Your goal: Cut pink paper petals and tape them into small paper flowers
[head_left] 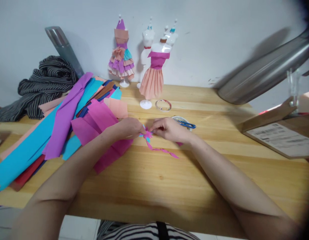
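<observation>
- Across the worktop (164, 190) we have everything spread, with our forearms reaching in over its near edge.
- Left of our hands, paper sheets (63, 123) overlap in a heap, perhaps to keep every colour within reach; our left arm crosses the pink ones.
- Far right, a metal cylinder (266, 63) and a box (281, 140) stand well apart from us, likely out of the way.
- Behind the heap we see a striped cloth (49, 80) and a bottle (65, 48).
- Near the wall stand dress forms (153, 80) in paper outfits; the front one partly hides those behind.
- Our left hand (133, 128) and right hand (168, 128) nearly meet, fingertips pinched on opposite sides of one pink piece.
- Beyond the right hand lie a ring (156, 106) and a blue tool (186, 124).
- Trailing toward us, a twisted pink strip (166, 151) lies loose.
- Between our fingertips sits the pink piece (147, 134), blue bits beside it; we probably pinch because it is small and flimsy.
</observation>
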Demonstrator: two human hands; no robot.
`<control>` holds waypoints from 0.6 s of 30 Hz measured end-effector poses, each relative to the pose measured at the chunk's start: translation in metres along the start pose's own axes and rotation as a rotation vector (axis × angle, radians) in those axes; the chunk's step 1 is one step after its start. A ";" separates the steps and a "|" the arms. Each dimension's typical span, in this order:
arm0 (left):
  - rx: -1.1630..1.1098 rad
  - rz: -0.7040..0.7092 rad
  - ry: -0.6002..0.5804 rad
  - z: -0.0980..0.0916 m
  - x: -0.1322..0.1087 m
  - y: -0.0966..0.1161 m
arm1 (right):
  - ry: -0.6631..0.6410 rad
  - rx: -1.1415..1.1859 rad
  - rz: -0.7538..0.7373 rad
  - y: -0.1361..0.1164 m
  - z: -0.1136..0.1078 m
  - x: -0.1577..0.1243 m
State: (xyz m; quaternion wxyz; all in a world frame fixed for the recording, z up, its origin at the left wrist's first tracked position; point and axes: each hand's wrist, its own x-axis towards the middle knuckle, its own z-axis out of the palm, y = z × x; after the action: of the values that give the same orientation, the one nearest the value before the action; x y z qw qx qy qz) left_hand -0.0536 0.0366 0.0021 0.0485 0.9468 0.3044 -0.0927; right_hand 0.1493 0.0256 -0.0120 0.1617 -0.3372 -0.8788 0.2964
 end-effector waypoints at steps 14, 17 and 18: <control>-0.343 0.005 0.288 -0.004 -0.007 -0.015 | -0.071 -0.113 0.027 -0.011 0.003 0.000; -0.450 -0.096 0.453 -0.009 -0.010 -0.015 | -0.005 0.023 0.007 -0.008 0.001 0.000; -0.494 -0.111 0.514 -0.012 -0.011 -0.014 | 0.026 0.068 0.031 -0.007 -0.002 0.000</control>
State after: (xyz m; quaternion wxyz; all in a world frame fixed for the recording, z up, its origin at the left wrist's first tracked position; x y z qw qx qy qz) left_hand -0.0684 0.0433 0.0157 0.1924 0.8809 0.3709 0.2223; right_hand 0.1469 0.0222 -0.0066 0.1795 -0.3491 -0.8607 0.3241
